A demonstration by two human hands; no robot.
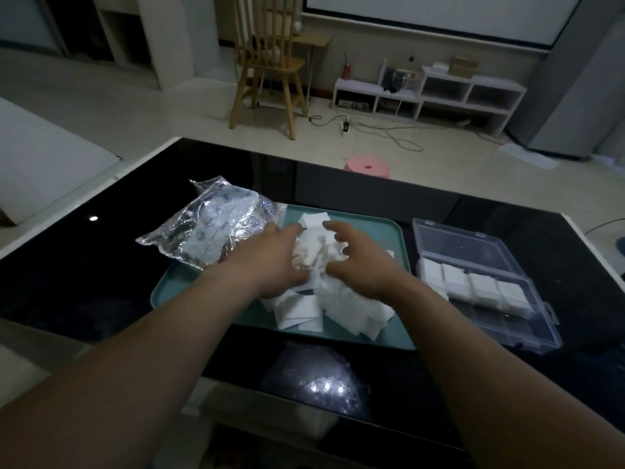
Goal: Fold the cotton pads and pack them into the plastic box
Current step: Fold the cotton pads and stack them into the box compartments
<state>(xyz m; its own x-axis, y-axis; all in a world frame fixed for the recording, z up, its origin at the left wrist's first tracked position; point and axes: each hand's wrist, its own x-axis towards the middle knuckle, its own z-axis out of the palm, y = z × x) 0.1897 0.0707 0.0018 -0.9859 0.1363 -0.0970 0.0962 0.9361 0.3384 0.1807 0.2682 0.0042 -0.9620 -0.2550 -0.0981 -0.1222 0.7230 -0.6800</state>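
Note:
A heap of loose white cotton pads (345, 306) lies on a teal tray (389, 336) at the middle of the black table. My left hand (270, 262) rests on the heap's left side, fingers spread among the pads. My right hand (362, 262) hovers over the heap's right side with fingers curled and apart; I cannot tell whether either hand pinches a pad. To the right stands a clear plastic box (527, 330) with its lid (463, 245) swung back. One row of its compartments holds several folded pads (480, 282).
A crinkled silver foil bag (209, 225) lies over the tray's left rim. The glossy black table (84, 282) ends close in front of me. Beyond it on the floor are a pink stool (367, 166), a wooden chair (267, 69) and cables.

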